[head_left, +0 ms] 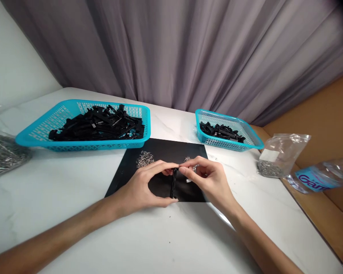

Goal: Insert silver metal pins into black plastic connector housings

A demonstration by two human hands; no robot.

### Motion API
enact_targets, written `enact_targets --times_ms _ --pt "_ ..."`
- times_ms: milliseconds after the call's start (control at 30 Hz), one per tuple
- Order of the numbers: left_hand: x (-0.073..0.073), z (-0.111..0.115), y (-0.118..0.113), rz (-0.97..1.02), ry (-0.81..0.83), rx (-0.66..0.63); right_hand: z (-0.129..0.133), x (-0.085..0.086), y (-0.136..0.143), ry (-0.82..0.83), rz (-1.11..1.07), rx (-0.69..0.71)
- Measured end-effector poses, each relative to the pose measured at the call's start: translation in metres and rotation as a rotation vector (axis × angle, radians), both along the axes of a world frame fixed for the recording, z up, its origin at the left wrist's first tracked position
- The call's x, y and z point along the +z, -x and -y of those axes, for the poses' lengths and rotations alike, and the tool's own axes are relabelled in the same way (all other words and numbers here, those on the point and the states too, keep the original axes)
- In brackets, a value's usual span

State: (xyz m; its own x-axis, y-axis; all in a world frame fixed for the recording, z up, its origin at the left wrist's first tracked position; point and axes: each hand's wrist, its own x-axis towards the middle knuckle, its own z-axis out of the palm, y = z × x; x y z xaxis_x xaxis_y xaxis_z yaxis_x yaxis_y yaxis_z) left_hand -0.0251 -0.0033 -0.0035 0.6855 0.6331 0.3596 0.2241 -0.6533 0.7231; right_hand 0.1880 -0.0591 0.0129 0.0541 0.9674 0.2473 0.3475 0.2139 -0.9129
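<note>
Between the thumb and fingers of my left hand (148,184) stands a narrow black plastic part (173,184), gripped at its two ends. My right hand (207,175) has thumb and index finger pinched together at the part's far end; whatever sits in that pinch is too small to make out. Beneath both hands lies a black mat (125,175). One pile of small shiny metal pieces (145,159) rests on the mat beyond my left hand. Another small metal pile (188,161) is partly hidden behind my right fingers.
A large blue basket (85,144) of black plastic parts stands at the left, a smaller blue basket (231,144) of similar parts at the right. Bags of metal pieces lie at far left (5,154) and right (271,167). A plastic bottle (317,177) lies near the right edge.
</note>
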Motion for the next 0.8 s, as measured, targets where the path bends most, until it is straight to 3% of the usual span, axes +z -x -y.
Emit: enact_targets --times_ms 633,800 --pt "-0.0028 0.0006 -0.0024 -0.052 0.038 -0.038 -0.0058 -0.0022 -0.0002 0.148 -0.067 0.036" --pt "-0.0007 0.001 -0.0022 -0.067 0.05 -0.013 -0.0055 -0.0019 -0.0036 0.144 -0.002 0.035"
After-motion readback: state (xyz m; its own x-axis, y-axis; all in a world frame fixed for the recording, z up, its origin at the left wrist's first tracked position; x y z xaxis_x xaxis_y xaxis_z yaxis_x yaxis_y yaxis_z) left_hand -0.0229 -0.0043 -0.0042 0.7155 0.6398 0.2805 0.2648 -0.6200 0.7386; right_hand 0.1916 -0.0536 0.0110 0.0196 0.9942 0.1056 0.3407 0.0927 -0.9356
